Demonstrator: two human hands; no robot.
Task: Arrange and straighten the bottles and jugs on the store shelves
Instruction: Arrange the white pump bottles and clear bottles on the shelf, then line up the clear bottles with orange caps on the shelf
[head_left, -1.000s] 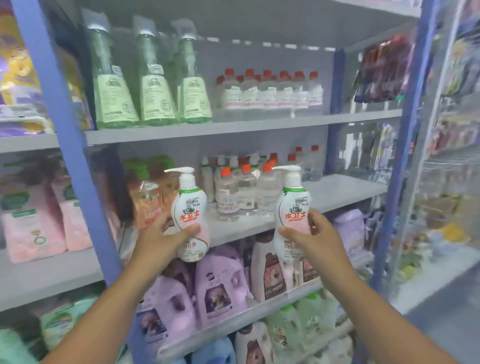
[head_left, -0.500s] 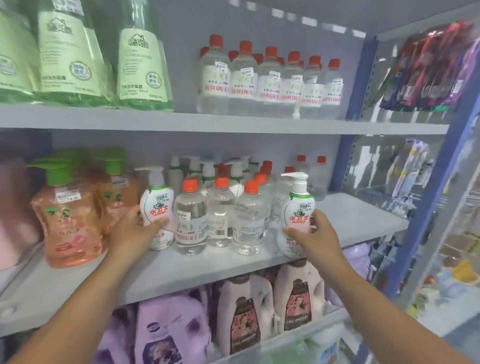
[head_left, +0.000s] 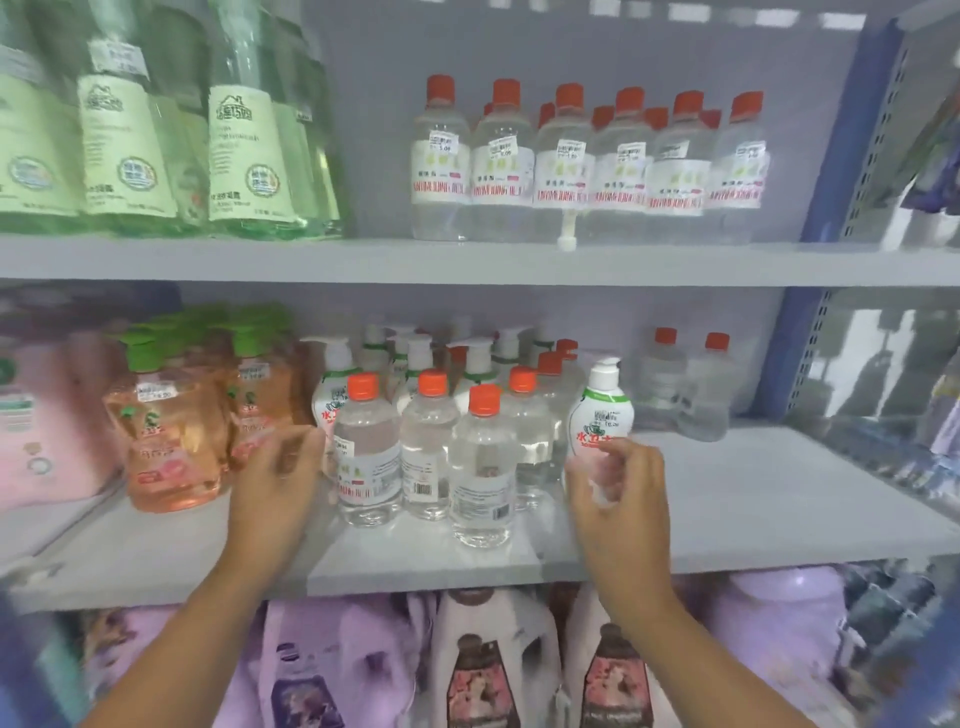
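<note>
Head view puts you square in front of the middle shelf (head_left: 727, 525), a grey board that carries nearly everything you are sorting. Largest on it are the orange pump jugs (head_left: 169, 441) at the left, packed several rows deep with green tops, probably grouped so the label faces read from the aisle. Right of them stands the cluster of clear red-capped bottles (head_left: 426, 447), staggered with one well forward of its neighbours near the shelf's front edge, so that group looks not yet squared up. Behind it a row of white pump bottles runs back toward the far wall.

Two of those white pump bottles flank the clear cluster. The left pump bottle (head_left: 332, 400) stands just left of the cluster, and your left hand (head_left: 275, 473) is at its lower body with fingers loosely curled; motion blur hides whether they grip it or only touch it, so you cannot tell. The right pump bottle (head_left: 600, 410) stands upright on the cluster's right side, nozzle pointing left, and your right hand (head_left: 618, 488) is in front of its base, fingers half curled and blurred; again you cannot tell whether it holds.

Smaller, far right, two more clear bottles (head_left: 685, 379) stand apart near the back wall, likely strays to pull in.
</note>
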